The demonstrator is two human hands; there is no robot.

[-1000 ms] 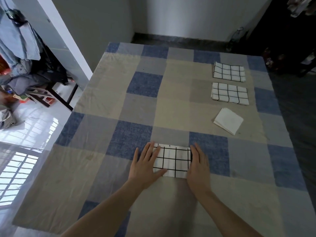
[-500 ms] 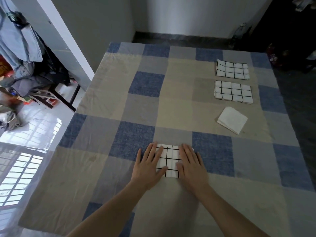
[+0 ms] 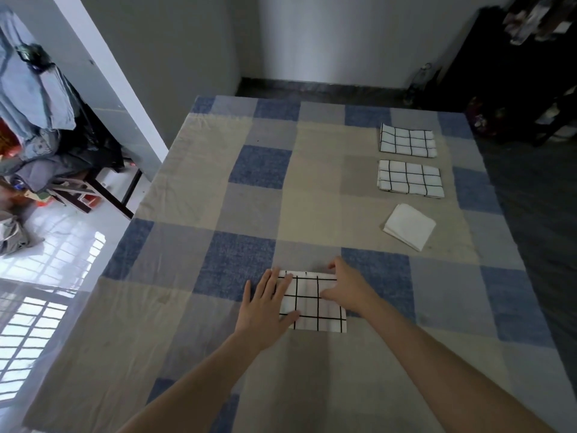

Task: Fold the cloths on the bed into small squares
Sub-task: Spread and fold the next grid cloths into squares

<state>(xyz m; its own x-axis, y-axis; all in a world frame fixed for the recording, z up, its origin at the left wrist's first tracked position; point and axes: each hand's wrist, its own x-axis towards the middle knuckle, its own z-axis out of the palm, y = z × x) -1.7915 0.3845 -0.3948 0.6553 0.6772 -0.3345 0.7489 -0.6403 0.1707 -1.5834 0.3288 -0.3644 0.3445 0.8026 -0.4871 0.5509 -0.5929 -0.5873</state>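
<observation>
cloth (image 3: pixel 312 303): white, black grid | folded rectangle | flat on bed (image 3: pixel 218 195)

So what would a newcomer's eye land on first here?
Both hands at the near middle of the checked bed: left hand flat on the near grid cloth, right hand over its right side, fingers bent at its far edge. Then the row at far right: the farthest grid cloth, the second grid cloth and a plain white cloth, all folded.

Left hand (image 3: pixel 265 307) flat on checked cloth (image 3: pixel 307 310); right hand (image 3: pixel 346 289) arched over its far-right corner.
</observation>
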